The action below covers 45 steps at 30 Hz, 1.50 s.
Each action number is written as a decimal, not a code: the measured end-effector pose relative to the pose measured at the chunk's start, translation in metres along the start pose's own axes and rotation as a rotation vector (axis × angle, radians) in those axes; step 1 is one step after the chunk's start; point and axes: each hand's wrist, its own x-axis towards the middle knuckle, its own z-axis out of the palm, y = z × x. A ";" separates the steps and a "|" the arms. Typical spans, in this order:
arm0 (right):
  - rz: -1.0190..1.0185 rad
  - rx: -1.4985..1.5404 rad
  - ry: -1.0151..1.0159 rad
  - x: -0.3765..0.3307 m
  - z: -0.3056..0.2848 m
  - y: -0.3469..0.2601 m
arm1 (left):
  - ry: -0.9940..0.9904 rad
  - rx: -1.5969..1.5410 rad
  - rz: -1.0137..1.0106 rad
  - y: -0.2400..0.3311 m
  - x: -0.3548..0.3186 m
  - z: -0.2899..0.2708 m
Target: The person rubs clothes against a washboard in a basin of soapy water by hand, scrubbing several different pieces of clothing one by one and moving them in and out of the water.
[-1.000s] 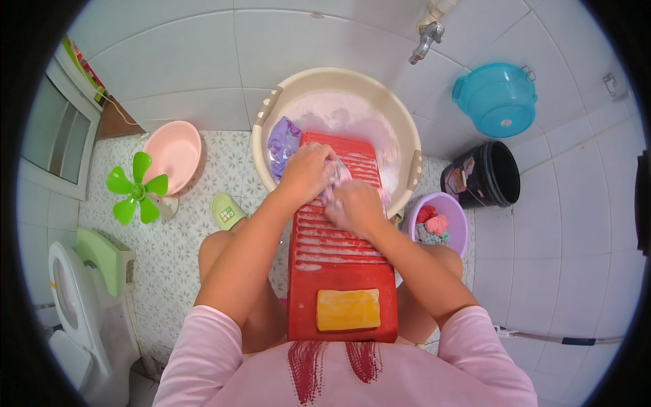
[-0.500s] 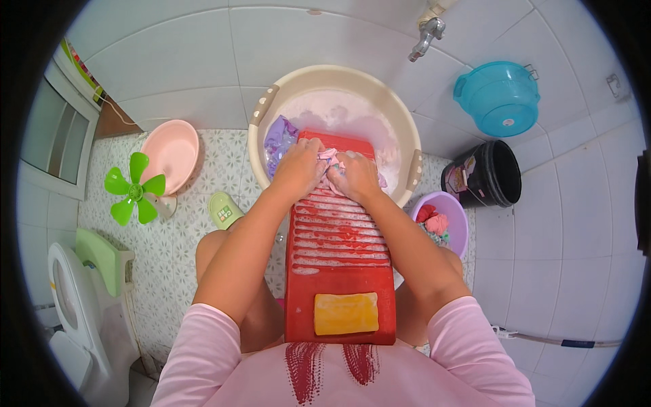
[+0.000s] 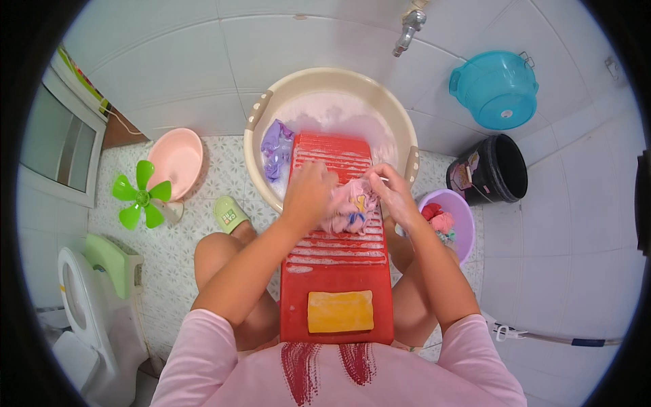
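Observation:
A wet pink garment point(image 3: 352, 211) with blue and yellow print lies bunched on the ridges of a red washboard point(image 3: 336, 275). My left hand point(image 3: 310, 193), a little blurred, is closed on the left side of the garment. With its fingertips, my right hand point(image 3: 395, 195) pinches the garment's upper right edge. The far end of the board leans into a large beige tub point(image 3: 254, 152) of foamy water. Purple cloth point(image 3: 277, 149) floats at the tub's left side. On the board's flat near part rests a yellow bar of soap point(image 3: 340, 312).
Right of the tub are a purple basin point(image 3: 468, 237) with small clothes point(image 3: 441, 218) and a black bucket point(image 3: 508, 169). A blue basin point(image 3: 498, 88) hangs on the wall near a tap point(image 3: 409, 30). To the left stand a pink basin point(image 3: 178, 156), a green fan point(image 3: 142, 197) and a toilet point(image 3: 85, 305).
Both hands have come nearer along the washboard, bringing the garment with them. The garment is now less tightly bunched, its print showing, and my hands are farther apart.

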 end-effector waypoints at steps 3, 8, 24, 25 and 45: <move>-0.076 -0.057 0.011 0.011 0.010 0.029 | 0.032 0.052 0.225 0.041 -0.028 -0.008; -0.182 -0.108 0.087 0.018 0.037 0.032 | -0.141 0.257 0.106 0.018 -0.011 0.017; 0.033 -0.117 0.073 0.032 0.024 0.012 | -0.217 0.317 0.199 0.039 -0.016 -0.008; 0.030 -0.101 0.045 0.027 0.025 0.008 | -0.253 0.375 0.059 0.027 -0.007 0.000; -0.084 -0.206 0.187 0.027 0.015 -0.005 | -0.195 0.306 0.180 0.033 0.003 0.010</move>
